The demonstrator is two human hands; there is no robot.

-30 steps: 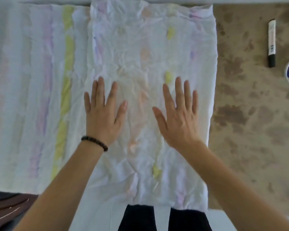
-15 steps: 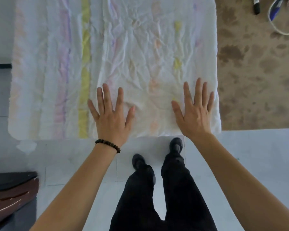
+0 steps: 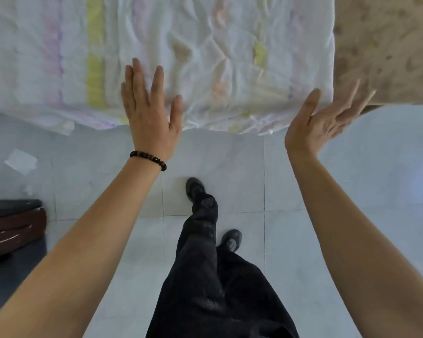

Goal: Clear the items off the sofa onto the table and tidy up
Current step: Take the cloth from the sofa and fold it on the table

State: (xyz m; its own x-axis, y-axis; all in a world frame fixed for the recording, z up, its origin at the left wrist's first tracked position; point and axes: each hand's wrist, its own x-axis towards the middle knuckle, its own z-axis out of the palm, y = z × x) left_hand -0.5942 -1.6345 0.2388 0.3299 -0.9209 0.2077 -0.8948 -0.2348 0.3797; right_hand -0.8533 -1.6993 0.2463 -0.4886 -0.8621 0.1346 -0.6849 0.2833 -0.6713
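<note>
Well, your left hand [image 3: 152, 113] is wide open, with its fingers straight and flat over the near edge of the cloth [image 3: 230, 57]; it holds nothing, and I cannot tell if it presses down; a bead bracelet [image 3: 148, 160] sits on that wrist. Your right hand [image 3: 320, 120] is open too, turned on its side by the cloth's near right corner; its fingers are blurry and it grips nothing.

The cloth is white and crinkly, with yellow, purple and pink stripes; it lies spread on the table [image 3: 388, 45], and its near edge hangs a little over the side; the table top is brown and spotty.

Below is a white tiled floor [image 3: 303, 191]; a scrap of paper [image 3: 21, 161] lies on it at the left; a dark brown thing [image 3: 10, 228] sits low on the left; your legs [image 3: 205, 276] in black and 2 dark shoes [image 3: 194, 189] are between your arms.
</note>
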